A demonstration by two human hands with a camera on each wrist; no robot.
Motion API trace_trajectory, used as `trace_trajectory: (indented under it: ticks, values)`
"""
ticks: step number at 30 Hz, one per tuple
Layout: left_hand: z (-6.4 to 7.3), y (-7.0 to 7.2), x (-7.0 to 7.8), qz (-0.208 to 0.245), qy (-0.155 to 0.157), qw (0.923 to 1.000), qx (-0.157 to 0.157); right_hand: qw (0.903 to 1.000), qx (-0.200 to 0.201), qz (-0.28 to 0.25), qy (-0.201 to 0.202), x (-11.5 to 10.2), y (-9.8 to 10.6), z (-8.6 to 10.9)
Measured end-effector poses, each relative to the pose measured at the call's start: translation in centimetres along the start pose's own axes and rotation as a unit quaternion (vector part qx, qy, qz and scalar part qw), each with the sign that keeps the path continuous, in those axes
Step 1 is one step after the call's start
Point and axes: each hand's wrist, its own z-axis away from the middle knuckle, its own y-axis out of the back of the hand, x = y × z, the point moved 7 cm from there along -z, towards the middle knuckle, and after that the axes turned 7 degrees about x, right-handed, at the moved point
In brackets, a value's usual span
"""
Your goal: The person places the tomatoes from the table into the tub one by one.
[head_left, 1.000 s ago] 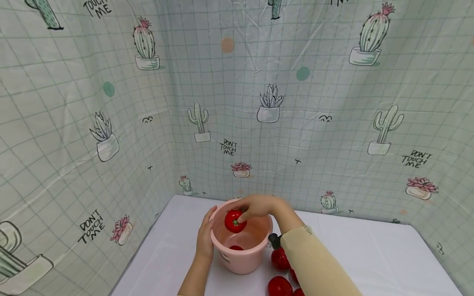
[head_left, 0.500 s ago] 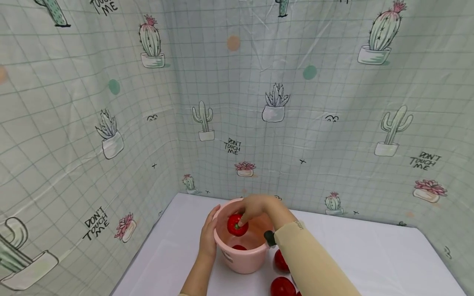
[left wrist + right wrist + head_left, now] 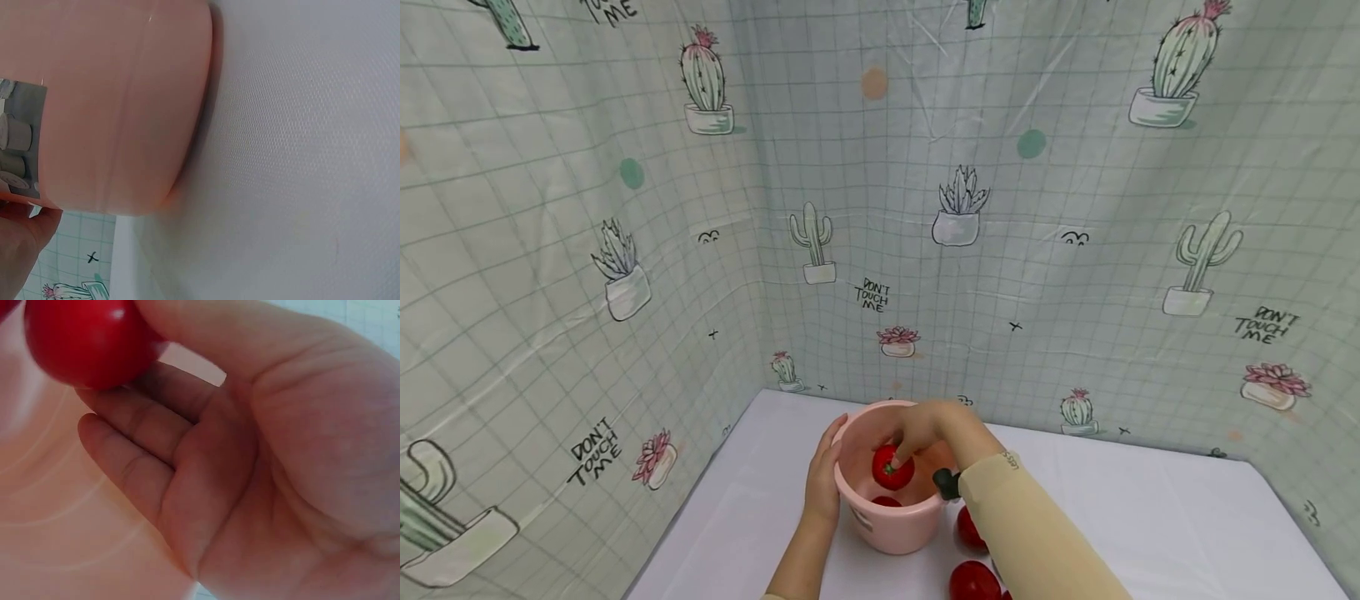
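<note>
A pink bucket (image 3: 897,532) stands on the white table, with a printed label on its side in the left wrist view. My left hand (image 3: 824,479) rests along the bucket's left outer wall, fingertips up at the rim. Inside the bucket, my right hand (image 3: 925,423) holds a red tomato (image 3: 893,472) with a green stem. In the right wrist view the thumb and fingers pinch this tomato (image 3: 94,344), and the remaining fingers extend below it. Another red tomato (image 3: 887,502) lies low in the bucket, mostly hidden by the front wall.
Several more red tomatoes (image 3: 974,581) lie on the table to the right of the bucket, partly hidden under my right sleeve (image 3: 1030,517). The white table (image 3: 1135,500) extends to the right. A cactus-print curtain (image 3: 880,208) hangs behind and to the left.
My right hand has lowered the tomato deeper into the bucket and slightly rightward. The left hand stays on the bucket's side. The head view has shifted a little.
</note>
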Motion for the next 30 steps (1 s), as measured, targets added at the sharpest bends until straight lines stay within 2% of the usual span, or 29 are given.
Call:
trace_trajectory:
  ticks: [6, 11, 16, 19, 23, 30]
  values:
    - [0.0, -0.3, 0.2, 0.002, -0.003, 1.0, -0.005, 0.9996, 0.017, 0.012, 0.019, 0.1, 0.4, 0.5]
    - [0.0, -0.2, 0.2, 0.005, -0.006, 1.0, 0.001, 0.9995, 0.005, 0.011, 0.031, 0.1, 0.7, 1.1]
    - [0.1, 0.0, 0.1, -0.002, -0.009, 0.9999, 0.006, 0.9955, -0.001, 0.041, 0.085, 0.2, 1.3, 1.9]
    - [0.1, -0.1, 0.1, -0.002, -0.009, 0.9999, 0.003, 0.9927, 0.023, 0.046, 0.109, 0.9, 2.1, 2.8]
    - [0.2, -0.1, 0.1, 0.001, -0.012, 0.9999, 0.005, 0.9885, 0.072, 0.021, 0.131, 1.9, 3.0, 4.5]
    - [0.0, 0.1, 0.4, -0.007, -0.015, 0.9998, 0.008, 0.9752, 0.16, -0.064, 0.139, 4.7, 3.5, 7.8]
